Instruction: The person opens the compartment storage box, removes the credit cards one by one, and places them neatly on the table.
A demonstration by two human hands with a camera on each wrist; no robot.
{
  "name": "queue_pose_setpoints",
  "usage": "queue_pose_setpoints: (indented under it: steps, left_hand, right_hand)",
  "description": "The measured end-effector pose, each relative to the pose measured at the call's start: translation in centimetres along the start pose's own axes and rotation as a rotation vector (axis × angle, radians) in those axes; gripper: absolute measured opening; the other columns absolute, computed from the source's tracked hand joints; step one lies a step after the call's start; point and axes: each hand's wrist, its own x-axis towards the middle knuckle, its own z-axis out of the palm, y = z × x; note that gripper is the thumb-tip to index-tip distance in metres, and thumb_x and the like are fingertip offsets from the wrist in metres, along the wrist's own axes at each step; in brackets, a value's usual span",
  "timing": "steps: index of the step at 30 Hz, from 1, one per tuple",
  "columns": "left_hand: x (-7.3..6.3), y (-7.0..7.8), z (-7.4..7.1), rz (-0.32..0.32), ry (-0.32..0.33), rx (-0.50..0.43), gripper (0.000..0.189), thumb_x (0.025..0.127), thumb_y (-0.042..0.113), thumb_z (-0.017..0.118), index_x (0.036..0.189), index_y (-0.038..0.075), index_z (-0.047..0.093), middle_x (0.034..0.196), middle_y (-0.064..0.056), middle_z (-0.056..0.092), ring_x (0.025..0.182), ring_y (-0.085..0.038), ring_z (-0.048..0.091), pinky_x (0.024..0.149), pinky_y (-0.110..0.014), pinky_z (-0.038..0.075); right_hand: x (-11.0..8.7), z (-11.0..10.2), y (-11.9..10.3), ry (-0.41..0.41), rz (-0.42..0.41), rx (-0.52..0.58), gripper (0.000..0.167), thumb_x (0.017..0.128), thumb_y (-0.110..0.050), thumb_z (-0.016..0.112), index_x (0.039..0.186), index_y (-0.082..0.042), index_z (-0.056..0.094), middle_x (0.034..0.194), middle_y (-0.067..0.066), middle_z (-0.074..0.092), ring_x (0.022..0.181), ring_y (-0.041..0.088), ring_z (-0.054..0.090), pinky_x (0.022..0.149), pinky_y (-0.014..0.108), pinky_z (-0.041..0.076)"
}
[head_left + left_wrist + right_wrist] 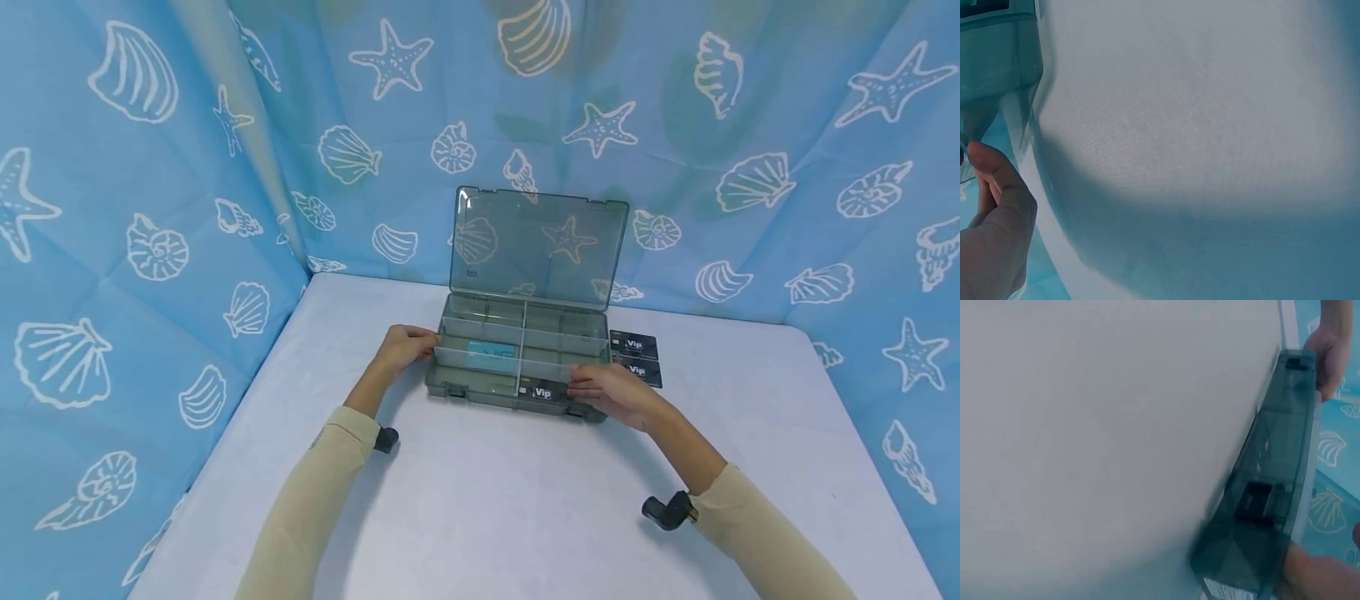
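Note:
A translucent grey divided plastic storage box (pixel 480 392) stands on the table with its lid (pixel 540 246) raised. At its left wall, my left hand (pixel 405 346) grips the edge between thumb and fingers; the left wrist view shows this hand (pixel 1000 219) at the box corner. My right hand (pixel 618 392) reaches over the right end into the front right compartment. Its fingers hold the right end of a black "Vip" card (pixel 542 393), partly covering it. A blue card (pixel 491 356) lies in a left compartment. In the right wrist view, the box's front latch (pixel 1255 501) shows.
Two more black cards (pixel 633 343) lie on the white table (pixel 487 517) just right of the box. Behind the box hangs a blue curtain (pixel 420 200) with white shells and starfish, which also runs along both sides.

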Motion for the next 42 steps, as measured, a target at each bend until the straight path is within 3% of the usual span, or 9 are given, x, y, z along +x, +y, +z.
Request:
queue_pose_setpoints:
  steps: [3,8,14,17,22,27,37,42]
  left_hand:
    - [0.0,0.0,0.0,-0.001,0.005,0.007,0.032,0.092,0.021,0.069,0.112,-0.003,0.065,0.107,-0.014,0.062,0.09,-0.021,0.062,0.083,-0.032,0.054]
    - [-0.1,0.1,0.1,-0.006,0.009,0.014,0.032,0.092,0.021,0.069,0.112,-0.003,0.065,0.106,-0.013,0.062,0.088,-0.02,0.062,0.082,-0.032,0.054]
    - [-0.1,0.1,0.2,0.004,0.007,0.005,0.031,0.092,0.02,0.068,0.112,-0.003,0.065,0.106,-0.013,0.062,0.088,-0.02,0.063,0.081,-0.03,0.054]
    - [-0.1,0.1,0.3,0.006,0.002,-0.001,0.031,0.091,0.02,0.069,0.112,-0.003,0.065,0.106,-0.013,0.063,0.088,-0.02,0.063,0.081,-0.031,0.054]
    - [-0.1,0.1,0.5,-0.001,-0.001,0.007,0.032,0.092,0.021,0.069,0.113,-0.002,0.065,0.106,-0.013,0.062,0.089,-0.021,0.063,0.082,-0.031,0.054]
    - [-0.2,0.2,0.6,-0.009,0.005,0.017,0.032,0.092,0.022,0.069,0.113,-0.002,0.065,0.106,-0.013,0.062,0.089,-0.021,0.063,0.082,-0.031,0.054]
    - [-0.1,0.2,0.2,-0.01,0.001,0.011,0.032,0.092,0.022,0.069,0.114,-0.001,0.065,0.108,-0.013,0.063,0.091,-0.022,0.063,0.084,-0.033,0.054]
    - [-0.2,0.0,0.0,-0.003,0.004,0.011,0.034,0.092,0.022,0.069,0.114,-0.003,0.064,0.108,-0.014,0.062,0.091,-0.022,0.063,0.085,-0.034,0.054]
  right_hand:
    - [-0.1,0.0,0.3,0.001,-0.004,0.01,0.063,0.105,-0.022,0.045,0.145,0.017,0.018,0.15,0.032,0.024,0.139,0.042,0.029,0.114,0.045,0.025]
    - [0.0,0.2,0.9,0.08,-0.027,-0.196,0.053,0.103,-0.019,0.05,0.14,0.016,0.034,0.147,0.029,0.036,0.134,0.04,0.04,0.112,0.049,0.027]
    - [0.6,0.8,1.8,0.24,-0.088,-0.406,0.046,0.096,-0.027,0.064,0.131,0.003,0.056,0.121,0.017,0.063,0.111,0.029,0.061,0.098,0.046,0.047]
    - [0.9,1.0,2.0,0.293,-0.125,-0.435,0.041,0.095,-0.025,0.066,0.125,0.002,0.061,0.112,0.014,0.068,0.098,0.023,0.067,0.089,0.04,0.053]
    - [1.1,1.1,1.9,0.314,-0.16,-0.383,0.032,0.095,-0.016,0.066,0.118,0.006,0.063,0.106,0.017,0.069,0.086,0.022,0.07,0.078,0.032,0.057]
    - [0.4,0.3,1.1,0.313,-0.177,-0.347,0.03,0.095,-0.011,0.065,0.118,0.008,0.062,0.108,0.02,0.067,0.083,0.022,0.071,0.076,0.033,0.058]
    - [-2.9,-4.8,-0.3,0.421,-0.157,-0.282,0.037,0.097,-0.015,0.062,0.126,0.008,0.058,0.128,0.025,0.052,0.089,0.016,0.068,0.089,0.038,0.053]
    - [-4.5,-7.8,0.8,0.496,-0.134,-0.256,0.047,0.098,-0.019,0.061,0.133,0.01,0.051,0.132,0.028,0.046,0.087,0.01,0.066,0.085,0.028,0.054]
